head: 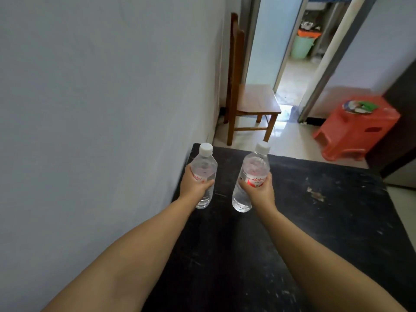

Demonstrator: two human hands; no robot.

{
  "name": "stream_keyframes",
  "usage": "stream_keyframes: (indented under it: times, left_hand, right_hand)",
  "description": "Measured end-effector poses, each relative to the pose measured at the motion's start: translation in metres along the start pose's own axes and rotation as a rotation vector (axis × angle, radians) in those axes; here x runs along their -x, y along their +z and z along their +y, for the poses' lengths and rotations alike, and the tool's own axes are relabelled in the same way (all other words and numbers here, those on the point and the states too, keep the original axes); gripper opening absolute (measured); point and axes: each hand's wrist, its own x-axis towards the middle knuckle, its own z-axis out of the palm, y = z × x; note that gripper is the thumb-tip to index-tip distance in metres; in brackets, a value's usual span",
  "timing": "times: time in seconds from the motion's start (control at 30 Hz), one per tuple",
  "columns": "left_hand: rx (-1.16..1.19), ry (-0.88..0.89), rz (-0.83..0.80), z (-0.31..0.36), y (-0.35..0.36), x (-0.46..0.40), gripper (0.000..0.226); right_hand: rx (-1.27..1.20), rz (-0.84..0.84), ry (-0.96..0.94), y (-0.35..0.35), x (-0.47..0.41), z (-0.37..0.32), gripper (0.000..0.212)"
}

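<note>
Both bare forearms reach forward from the lower corners of the head view, converging toward 12 o'clock over the dark, scuffed table (315, 221). The left hand (193, 184) grips the left bottle (203, 174) around its labelled middle, fingers wrapped round the near side and the thumb lying across the front. The right hand (258, 189) grips the right bottle (251, 176) the same way at the red-printed label, thumb and fingers curled round it. Each bottle is clear plastic with a white cap, and the two are near each other without touching, the right one at 3 o'clock from the left. The left bottle's long axis runs almost upright, cap toward 12 o'clock and base toward 6. The right bottle leans a little, cap toward 1 o'clock and base toward 7. Both bases sit low over the table's far left part; whether they touch it cannot be told. Beyond the table's far edge, a wooden chair (254, 104) stands at 12 o'clock against the pale wall (101, 97), and a red plastic stool (358, 129) stands at 2 o'clock.
</note>
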Motion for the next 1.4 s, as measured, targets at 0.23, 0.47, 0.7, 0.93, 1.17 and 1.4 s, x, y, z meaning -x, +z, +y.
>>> stream_keyframes:
  times: [0.23, 0.47, 0.7, 0.93, 1.17, 1.4]
  left_hand:
    - [0.069, 0.072, 0.038, -0.01, 0.005, -0.052, 0.074]
    - [0.076, 0.103, 0.03, -0.016, 0.013, -0.054, 0.077]
    - [0.002, -0.037, -0.028, -0.024, 0.004, -0.048, 0.091]
    - [-0.231, -0.223, -0.09, -0.038, -0.001, 0.015, 0.073]
    - [-0.668, -0.118, -0.153, -0.031, -0.007, 0.111, 0.048]
    - [-0.696, -0.196, -0.012, -0.068, -0.04, 0.212, 0.036]
  right_hand:
    - [0.072, 0.077, -0.112, 0.021, -0.041, 0.013, 0.078]
    - [0.112, 0.091, -0.129, 0.021, -0.05, 0.024, 0.083]
    - [0.207, -0.089, 0.031, -0.006, -0.036, 0.036, 0.106]
    - [0.557, -0.241, 0.203, -0.044, 0.009, 0.042, 0.062]
    - [0.688, -0.436, -0.004, -0.065, 0.068, 0.029, 0.03]
    - [0.893, -0.65, -0.289, -0.049, 0.136, 0.029, 0.025]
